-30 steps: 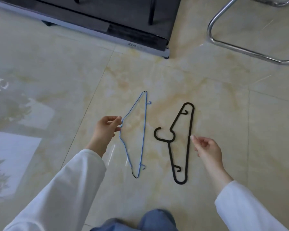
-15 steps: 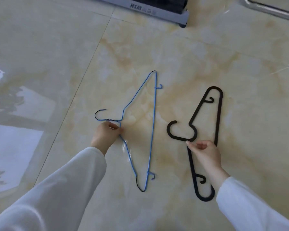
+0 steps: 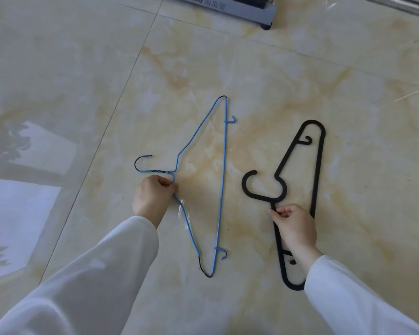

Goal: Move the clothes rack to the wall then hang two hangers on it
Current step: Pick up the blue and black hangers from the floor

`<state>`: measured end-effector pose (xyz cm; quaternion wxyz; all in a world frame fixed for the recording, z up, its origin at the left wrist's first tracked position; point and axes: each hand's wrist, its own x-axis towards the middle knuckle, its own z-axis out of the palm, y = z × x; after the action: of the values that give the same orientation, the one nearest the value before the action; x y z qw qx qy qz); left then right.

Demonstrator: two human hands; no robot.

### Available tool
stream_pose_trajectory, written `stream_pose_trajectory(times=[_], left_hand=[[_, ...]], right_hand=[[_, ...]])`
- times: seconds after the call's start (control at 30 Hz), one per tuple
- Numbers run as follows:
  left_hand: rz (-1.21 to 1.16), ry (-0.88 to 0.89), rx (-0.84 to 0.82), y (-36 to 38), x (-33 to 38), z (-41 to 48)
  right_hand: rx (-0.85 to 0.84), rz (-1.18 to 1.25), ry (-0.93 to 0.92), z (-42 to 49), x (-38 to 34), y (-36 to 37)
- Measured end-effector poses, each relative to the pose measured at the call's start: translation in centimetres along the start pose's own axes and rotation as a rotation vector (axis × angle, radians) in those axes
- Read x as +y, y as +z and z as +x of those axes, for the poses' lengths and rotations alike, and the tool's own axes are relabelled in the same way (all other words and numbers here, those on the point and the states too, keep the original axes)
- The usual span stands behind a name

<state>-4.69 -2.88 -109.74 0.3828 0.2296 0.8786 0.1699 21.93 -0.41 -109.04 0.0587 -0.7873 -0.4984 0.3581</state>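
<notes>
Hangers lay flat on a glossy cream marble-tile floor in the head camera's view, side by side but apart, each with its hook pointing left. A blue wire hanger, its coating worn to black at both tips, sat on the left; a thicker black plastic hanger sat on the right. The person's left hand, in a long white sleeve, had its fingers curled closed around the blue hanger's wire just below the twisted neck, where the shoulder begins. The right hand, likewise sleeved in white, pinched the black hanger's stem just below its hook between thumb and fingers, the wrist covering part of the lower arm of the hanger. At the top edge, the corner of a grey base with partly cut-off lettering stood on the floor, and a chrome tube crossed the upper right corner. Window light and plant shapes were reflected in the tiles at left.
</notes>
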Motion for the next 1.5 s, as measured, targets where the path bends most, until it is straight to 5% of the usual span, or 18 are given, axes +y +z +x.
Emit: stream_pose_trajectory(times=[0.37,0.9,1.5], left_hand=[[-0.433,-0.010,-0.204,-0.8,1.7,-2.4],[-0.419,0.036,-0.519,-2.3,11.8,-6.9],[-0.483,-0.066,-0.564,-16.2,27.2,-26.8]], right_hand=[[-0.002,0.125,-0.035,-0.7,-2.6,-1.7],[-0.263,0.556,-0.121,-1.8,-9.9,-5.4],[-0.289,0.577,-0.089,-16.9,-21.0,-28.5]])
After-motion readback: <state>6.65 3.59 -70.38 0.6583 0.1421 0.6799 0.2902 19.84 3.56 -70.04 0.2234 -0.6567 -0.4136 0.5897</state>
